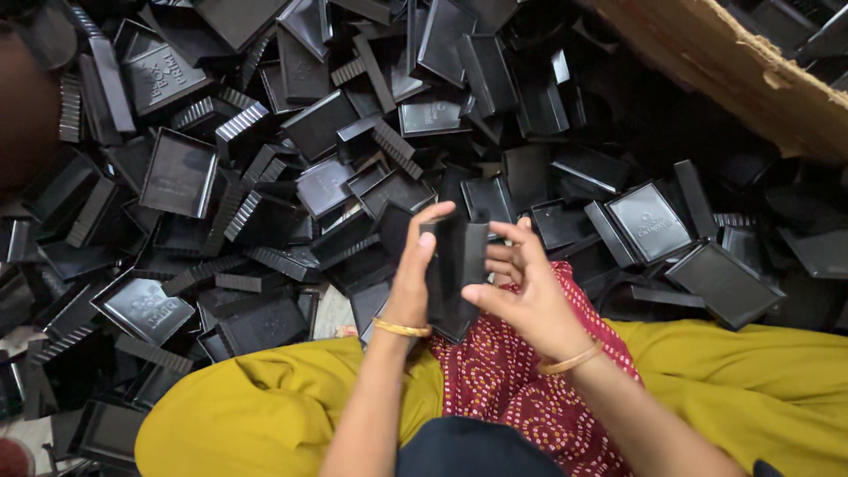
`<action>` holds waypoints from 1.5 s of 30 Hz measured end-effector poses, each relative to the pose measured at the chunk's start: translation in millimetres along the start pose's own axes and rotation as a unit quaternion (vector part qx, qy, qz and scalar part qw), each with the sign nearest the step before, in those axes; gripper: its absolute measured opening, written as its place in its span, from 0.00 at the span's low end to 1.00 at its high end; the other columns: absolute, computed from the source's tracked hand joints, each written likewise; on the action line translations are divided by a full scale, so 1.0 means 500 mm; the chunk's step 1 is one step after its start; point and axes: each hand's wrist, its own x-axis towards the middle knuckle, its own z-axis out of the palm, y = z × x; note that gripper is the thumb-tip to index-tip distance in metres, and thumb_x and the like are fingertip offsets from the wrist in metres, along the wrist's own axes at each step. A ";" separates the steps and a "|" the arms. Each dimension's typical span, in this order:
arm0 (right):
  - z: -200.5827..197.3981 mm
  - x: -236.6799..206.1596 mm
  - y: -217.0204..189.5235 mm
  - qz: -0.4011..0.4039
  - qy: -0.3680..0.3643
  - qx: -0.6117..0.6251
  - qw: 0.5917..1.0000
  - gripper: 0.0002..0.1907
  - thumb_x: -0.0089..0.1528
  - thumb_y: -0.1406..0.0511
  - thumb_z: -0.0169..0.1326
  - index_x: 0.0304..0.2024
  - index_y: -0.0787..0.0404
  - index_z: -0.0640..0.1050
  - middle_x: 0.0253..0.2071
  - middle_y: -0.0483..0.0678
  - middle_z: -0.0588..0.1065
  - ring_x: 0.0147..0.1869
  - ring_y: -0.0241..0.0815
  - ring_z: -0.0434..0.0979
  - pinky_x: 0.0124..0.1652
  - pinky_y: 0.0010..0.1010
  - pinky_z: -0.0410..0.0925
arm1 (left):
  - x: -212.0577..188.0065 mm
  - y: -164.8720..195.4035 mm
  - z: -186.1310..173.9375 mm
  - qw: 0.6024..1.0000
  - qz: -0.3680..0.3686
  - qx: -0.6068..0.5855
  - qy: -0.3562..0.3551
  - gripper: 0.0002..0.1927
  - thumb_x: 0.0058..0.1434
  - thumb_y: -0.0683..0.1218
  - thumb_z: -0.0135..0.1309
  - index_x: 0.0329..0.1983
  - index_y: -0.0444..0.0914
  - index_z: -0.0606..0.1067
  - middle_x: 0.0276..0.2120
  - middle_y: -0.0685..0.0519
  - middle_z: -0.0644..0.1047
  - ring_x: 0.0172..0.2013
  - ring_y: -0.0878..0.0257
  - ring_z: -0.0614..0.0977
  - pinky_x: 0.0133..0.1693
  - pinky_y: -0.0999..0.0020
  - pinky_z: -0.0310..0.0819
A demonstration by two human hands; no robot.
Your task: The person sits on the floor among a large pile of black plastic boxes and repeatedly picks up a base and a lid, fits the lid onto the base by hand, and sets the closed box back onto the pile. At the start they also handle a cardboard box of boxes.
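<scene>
Both my hands hold a stack of black plastic box parts (pixel 457 265) upright above my lap. My left hand (pixel 413 274) grips the stack's left side, with the thumb over its top edge. My right hand (pixel 521 291) clasps the right side, thumb on the front face and fingers curled behind. A gold bangle circles each wrist. My legs in mustard-yellow trousers (pixel 265 406) and a red dotted cloth (pixel 503 371) lie below the hands.
A deep heap of black plastic box lids and trays (pixel 300 168) covers the floor ahead and to both sides. A torn brown cardboard edge (pixel 733 62) slants across the upper right.
</scene>
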 end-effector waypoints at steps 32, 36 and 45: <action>-0.202 0.159 -0.133 -0.172 0.092 0.047 0.980 0.07 0.65 0.66 0.59 0.44 0.61 0.77 0.46 0.51 0.78 0.48 0.43 0.81 0.51 0.38 0.76 | 0.021 -0.045 -0.065 0.879 -0.065 0.472 0.019 0.29 0.55 0.55 0.64 0.58 0.43 0.71 0.53 0.41 0.73 0.54 0.44 0.75 0.54 0.53 0.70; -0.096 0.212 0.037 -0.176 0.070 -0.485 0.854 0.29 0.60 0.57 0.65 0.58 0.68 0.74 0.53 0.63 0.77 0.55 0.62 0.78 0.54 0.45 0.70 | 0.019 -0.086 -0.033 0.802 -0.180 0.567 -0.060 0.40 0.46 0.52 0.70 0.63 0.50 0.69 0.64 0.40 0.64 0.60 0.40 0.67 0.54 0.45 0.66; -0.125 0.213 0.122 -0.098 0.058 -0.206 0.972 0.34 0.59 0.73 0.54 0.68 0.56 0.66 0.58 0.58 0.73 0.58 0.54 0.75 0.55 0.44 0.71 | 0.008 -0.089 -0.064 0.887 -0.081 0.452 0.048 0.26 0.52 0.51 0.66 0.54 0.45 0.75 0.54 0.43 0.75 0.53 0.46 0.78 0.53 0.58 0.72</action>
